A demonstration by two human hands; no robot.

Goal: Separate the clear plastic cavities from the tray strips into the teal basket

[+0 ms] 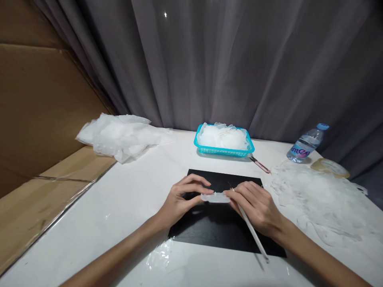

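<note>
Over the black mat [206, 229], a small translucent white piece [218, 197], rather flat and pale like soft plastic, is held between my two hands. My left hand [187, 193] pinches its left end between thumb and fingers. At its right end, my right hand [254, 205] grips the piece with thumb and forefinger. That same hand also keeps a thin white-handled tool [253, 231] with a dark pointed tip, its handle slanting down toward me. The exact kind of both the piece and the tool cannot be made out.
A blue basket [224, 152] of white pieces stands behind the mat, beside pink-handled thread snips [259, 164]. To the right are a heap of translucent pieces [326, 203], a water bottle [306, 145] and a tape roll [330, 167]. White plastic bags [119, 133] and cardboard [38, 103] lie left.
</note>
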